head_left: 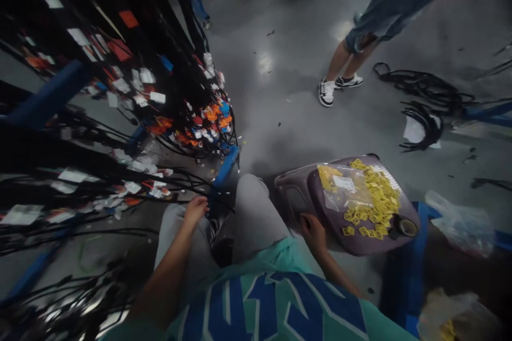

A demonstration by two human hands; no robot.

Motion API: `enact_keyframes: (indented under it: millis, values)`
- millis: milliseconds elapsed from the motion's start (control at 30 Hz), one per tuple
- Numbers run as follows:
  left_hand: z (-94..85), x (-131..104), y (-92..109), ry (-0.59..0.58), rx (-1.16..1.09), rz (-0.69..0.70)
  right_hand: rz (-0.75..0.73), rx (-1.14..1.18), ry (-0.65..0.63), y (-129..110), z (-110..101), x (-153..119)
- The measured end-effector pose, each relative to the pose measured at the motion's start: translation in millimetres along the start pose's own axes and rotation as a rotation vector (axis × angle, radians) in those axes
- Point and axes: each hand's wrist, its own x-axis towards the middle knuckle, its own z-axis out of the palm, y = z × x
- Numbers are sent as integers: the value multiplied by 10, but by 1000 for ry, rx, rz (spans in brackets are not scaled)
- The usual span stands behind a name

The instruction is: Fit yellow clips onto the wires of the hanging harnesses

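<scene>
My left hand [196, 210] is over my left knee, its fingers curled together. Black cables end close to its fingertips, and whether it grips one of them I cannot make out. Against the near left side of a purplish plastic bin [344, 245] is my right hand [313, 231], fingers bent inward; anything inside them is hidden. On top of the bin lie many small yellow plastic pieces [380, 192], a clear bag [346, 192] with a white label, and a roll of dark tape [407, 226].
Thick bundles of black cables [160, 37] with white, orange and blue connectors hang on a blue frame [226, 168] at left. A person in shorts [348, 61] stands ahead. Coiled black cables [426, 88] lie on the floor at right, beyond a clear plastic bag [464, 226].
</scene>
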Motion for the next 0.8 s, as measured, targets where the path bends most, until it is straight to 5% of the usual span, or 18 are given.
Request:
enact_keyframes:
  millis: [367,600,800]
  values:
    - [542,615,302,-83,-26,-74,95,58,-167,-96,502,152]
    - [778,988,415,-229,85,-140,176,82,-143,-377,923,500]
    - [1354,1494,551,-338,207,-190,331,95,-143,-368,1020,522]
